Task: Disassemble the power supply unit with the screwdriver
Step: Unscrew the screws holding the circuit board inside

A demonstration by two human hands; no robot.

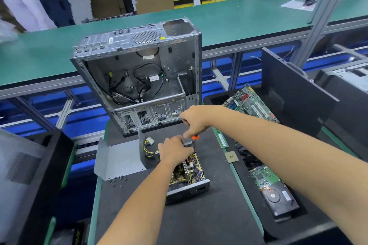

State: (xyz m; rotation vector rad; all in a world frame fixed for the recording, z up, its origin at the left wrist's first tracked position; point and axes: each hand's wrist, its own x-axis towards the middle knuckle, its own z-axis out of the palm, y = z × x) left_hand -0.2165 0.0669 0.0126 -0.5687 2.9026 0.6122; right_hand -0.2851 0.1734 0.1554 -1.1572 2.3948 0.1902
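The open PSU (187,173) lay on the black mat (179,221) before the case (139,69). It was gripped by the left hand (174,150); the screwdriver (195,137) was held upright by the right hand (194,120).

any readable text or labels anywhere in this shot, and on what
None can be read.
White stickers inside the computer case: too small.
Yellow sticker on the case's top panel: blurred.
Label on the RAM stick: too small.
Label on the hard drive: blurred.
Motherboard markings: illegible.
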